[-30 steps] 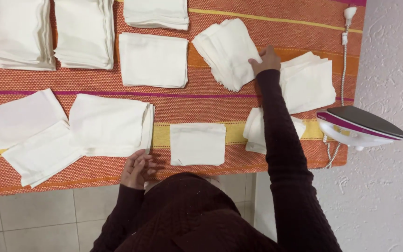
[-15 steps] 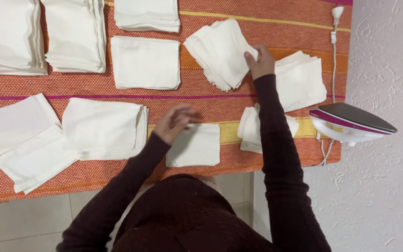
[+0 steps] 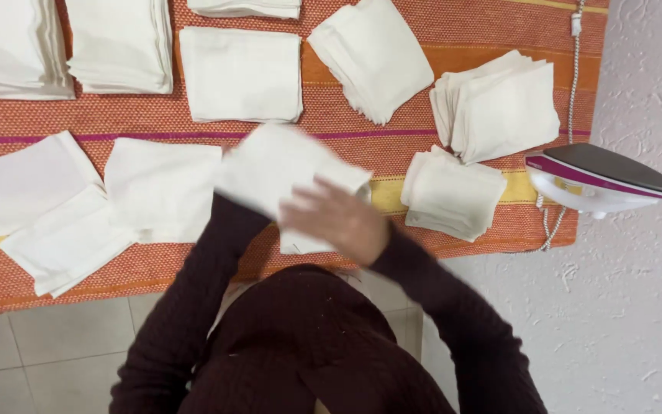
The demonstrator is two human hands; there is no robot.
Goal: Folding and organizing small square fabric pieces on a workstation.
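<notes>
My right hand [image 3: 339, 218], fingers spread, rests on one blurred white cloth [image 3: 289, 172] lifted over the orange table's [image 3: 438, 23] front edge, my left hand hidden beneath it, grip unclear, with nine cloth piles around and one iron [image 3: 603, 178] right.

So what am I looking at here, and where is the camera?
No machine here: a person in a dark sleeved top works with bare hands, and the camera sits on their head, looking straight down. Below is a table covered by an orange striped woven cloth. On it lie many folded white cloth squares, some in stacks, such as the tilted stack. A white and magenta clothes iron rests at the right edge. The right hand is on a blurred white cloth piece lifted above the table; the left hand is hidden behind that cloth, so its grip cannot be seen.
</notes>
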